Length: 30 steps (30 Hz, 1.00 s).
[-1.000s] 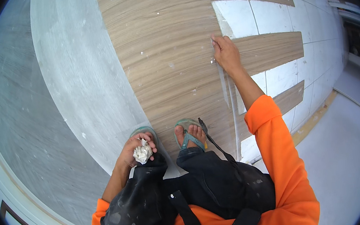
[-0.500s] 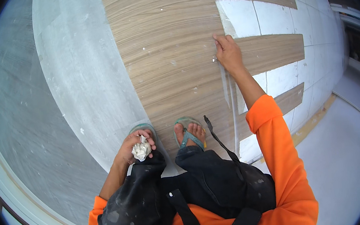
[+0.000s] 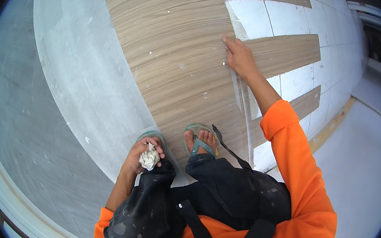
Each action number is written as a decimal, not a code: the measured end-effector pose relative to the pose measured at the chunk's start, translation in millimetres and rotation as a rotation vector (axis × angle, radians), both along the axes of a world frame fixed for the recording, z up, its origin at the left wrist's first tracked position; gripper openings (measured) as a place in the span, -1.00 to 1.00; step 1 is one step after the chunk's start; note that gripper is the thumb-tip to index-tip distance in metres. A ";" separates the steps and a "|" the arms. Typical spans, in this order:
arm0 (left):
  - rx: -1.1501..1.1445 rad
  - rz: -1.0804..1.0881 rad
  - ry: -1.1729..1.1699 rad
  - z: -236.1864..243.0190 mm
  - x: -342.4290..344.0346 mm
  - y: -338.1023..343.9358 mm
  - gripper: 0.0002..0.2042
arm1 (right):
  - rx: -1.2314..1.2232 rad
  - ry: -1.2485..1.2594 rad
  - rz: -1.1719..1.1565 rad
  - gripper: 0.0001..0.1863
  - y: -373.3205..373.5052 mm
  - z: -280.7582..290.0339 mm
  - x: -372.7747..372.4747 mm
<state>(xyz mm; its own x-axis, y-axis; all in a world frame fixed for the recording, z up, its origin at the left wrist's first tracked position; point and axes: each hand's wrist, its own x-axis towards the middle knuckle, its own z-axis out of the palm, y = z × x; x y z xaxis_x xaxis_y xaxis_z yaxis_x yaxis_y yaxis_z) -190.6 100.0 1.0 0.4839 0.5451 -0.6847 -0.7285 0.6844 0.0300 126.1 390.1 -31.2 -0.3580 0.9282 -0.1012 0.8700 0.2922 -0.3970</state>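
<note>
My left hand [image 3: 137,156] is closed around a crumpled wad of whitish paper or film [image 3: 149,158], resting by my left knee. My right hand [image 3: 241,59] reaches out over the wood-look planks [image 3: 180,69], low against their surface near the stepped edge. Its thumb and index finger come close together; whatever is between them, if anything, is too small to make out. A thin clear strip [image 3: 237,93] runs along the planks from just below this hand back toward me. Small white specks lie scattered on the planks.
White tiles [image 3: 289,15] show between the staggered plank ends at right. Grey planks or sheeting [image 3: 88,74] cover the left side. My sandalled foot [image 3: 200,139] stands on the wood-look planks, with a dangling black strap [image 3: 231,149] beside it. A dark opening [image 3: 380,43] is at far right.
My right index finger has stretched a little farther forward, while the hand stays at nearly the same spot. The left hand and its wad have not visibly moved. The view has shifted slightly.
</note>
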 end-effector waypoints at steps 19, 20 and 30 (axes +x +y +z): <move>-0.029 0.006 -0.006 -1.7 -0.6 0.2 -0.83 | -0.037 -0.075 0.008 -0.61 -1.0 11.8 -5.8; -0.024 0.017 -0.018 -5.5 -0.4 -4.7 -0.80 | -0.070 -0.083 -0.005 -0.61 -2.6 14.5 -8.1; -0.006 0.052 -0.014 -2.9 1.7 -3.0 -0.87 | -0.012 0.079 -0.135 -0.67 -6.8 7.5 4.2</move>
<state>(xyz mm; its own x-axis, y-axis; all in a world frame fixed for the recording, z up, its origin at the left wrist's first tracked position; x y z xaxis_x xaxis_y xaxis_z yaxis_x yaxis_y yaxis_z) -188.9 97.1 -1.9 0.4649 0.5652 -0.6815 -0.7632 0.6459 0.0150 130.3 383.4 -23.6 -0.2370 0.9674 -0.0891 0.8673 0.1694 -0.4681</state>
